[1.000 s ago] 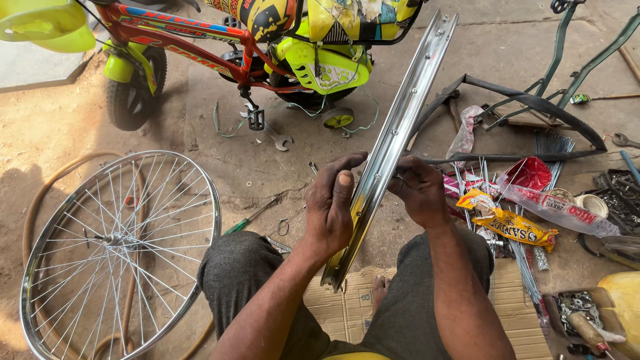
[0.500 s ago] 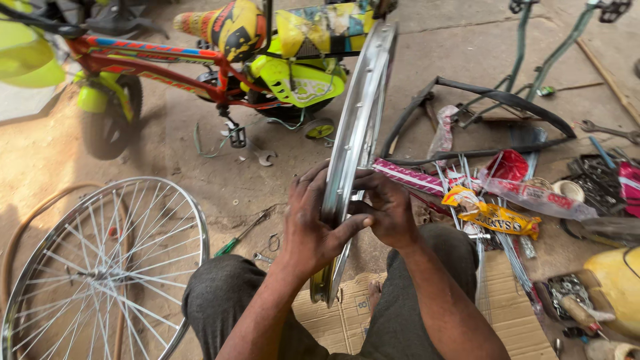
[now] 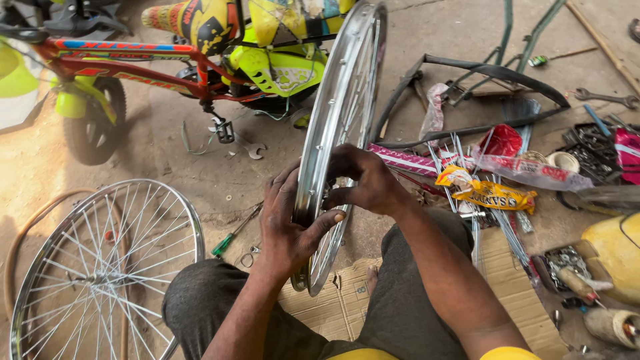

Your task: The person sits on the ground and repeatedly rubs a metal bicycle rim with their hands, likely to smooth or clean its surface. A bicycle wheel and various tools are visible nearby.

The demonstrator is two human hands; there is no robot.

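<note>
Left hand (image 3: 288,230) and right hand (image 3: 363,181) both grip the upright wheel rim (image 3: 340,127), which stands edge-on, running near to far between them.

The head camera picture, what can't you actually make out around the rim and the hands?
- Left hand: its fingers curl behind the chrome rim, so the far-side grip is hidden.
- Right hand: what its fingertips pinch is hidden by the hand itself.
- Rim's top: cut off by the upper edge.
- Spoked wheel: cut off at the left and bottom edges.
- Small parts in the tray: too small to tell.
</note>
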